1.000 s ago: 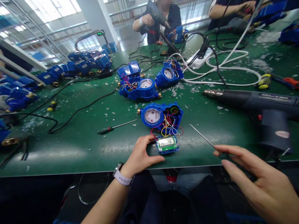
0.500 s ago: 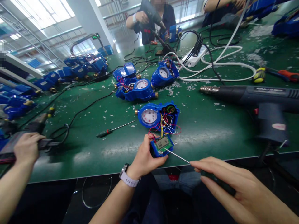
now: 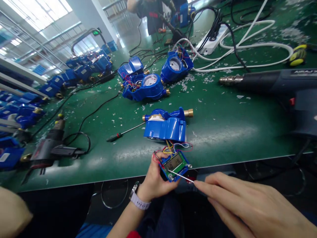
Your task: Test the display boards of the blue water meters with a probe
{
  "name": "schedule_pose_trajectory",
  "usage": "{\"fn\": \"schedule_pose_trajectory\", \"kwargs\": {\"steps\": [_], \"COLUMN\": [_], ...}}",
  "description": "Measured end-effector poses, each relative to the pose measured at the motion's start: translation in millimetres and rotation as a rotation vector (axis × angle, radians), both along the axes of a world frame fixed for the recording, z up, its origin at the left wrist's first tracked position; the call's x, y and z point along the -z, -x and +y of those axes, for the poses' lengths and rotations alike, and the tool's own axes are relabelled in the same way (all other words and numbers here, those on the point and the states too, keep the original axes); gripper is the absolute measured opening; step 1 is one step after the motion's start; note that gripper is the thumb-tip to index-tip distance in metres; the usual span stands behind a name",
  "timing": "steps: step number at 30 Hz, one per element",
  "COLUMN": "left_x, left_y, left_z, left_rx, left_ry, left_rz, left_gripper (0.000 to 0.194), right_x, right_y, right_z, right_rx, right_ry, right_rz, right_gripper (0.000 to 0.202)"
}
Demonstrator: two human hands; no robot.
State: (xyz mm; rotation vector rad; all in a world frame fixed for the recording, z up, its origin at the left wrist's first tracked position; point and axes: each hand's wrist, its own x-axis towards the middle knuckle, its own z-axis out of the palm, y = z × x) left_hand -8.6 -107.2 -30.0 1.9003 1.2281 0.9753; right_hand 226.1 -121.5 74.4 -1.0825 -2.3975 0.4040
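My left hand grips a small display module, a green circuit board with a grey screen in a blue frame. My right hand is closed round a screwdriver, its handle hidden by the fingers. The thin metal tip touches, or nearly touches, the board by the screen's lower left edge. Red, yellow and white wires run from the module to a blue water meter, which stands tipped on its side with brass ends showing. A second screwdriver lies beside this meter.
Two opened water meters sit behind. On the right lies a heat gun; another heat gun is at left. White cable and a power strip lie farther back. A co-worker's arm shows lower left.
The wired water meter has tipped from face up onto its side. The screwdriver tip has shifted left across the board. A co-worker's hand has left the left heat gun. My view has tilted down.
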Motion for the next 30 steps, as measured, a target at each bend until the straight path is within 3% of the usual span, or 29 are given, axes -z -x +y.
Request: {"fn": "schedule_pose_trajectory", "kwargs": {"steps": [4,7,10,13,16,20,26,30], "left_x": [-3.5,-12.0,-19.1,-22.1,-23.3,-29.6,-46.1,-46.4], "left_y": [0,4,14,22,22,15,5,0], "left_z": [-3,-2,-1,2,11,26,50,60], "left_rx": [-0.008,0.072,0.207,0.236,0.221,0.256,0.464,0.539], "left_ry": [-0.007,-0.004,0.127,0.267,0.313,0.358,0.496,0.522], "left_rz": [0.001,0.043,0.053,0.004,0.008,0.038,-0.004,-0.027], "left_gripper": [0.061,0.065,0.067,0.058,0.054,0.07,0.081,0.081], "right_x": [3.8,8.5,13.2,16.7,18.4,20.1,18.6,12.3], "right_y": [-2,-1,-2,-7,-15,-24,-29,-28], "right_z": [-4,-8,-11,-13,-14,-19,-21,-18], "right_rx": [-0.025,-0.04,-0.019,0.006,-0.006,0.018,0.025,0.065], "right_ry": [-0.04,-0.042,-0.035,-0.01,0.051,0.145,0.249,0.24], "right_rz": [-0.035,-0.043,-0.041,-0.019,-0.005,0.022,-0.011,-0.019], "right_gripper": [0.042,0.043,0.046,0.045,0.041,0.039,0.04,0.039]}}
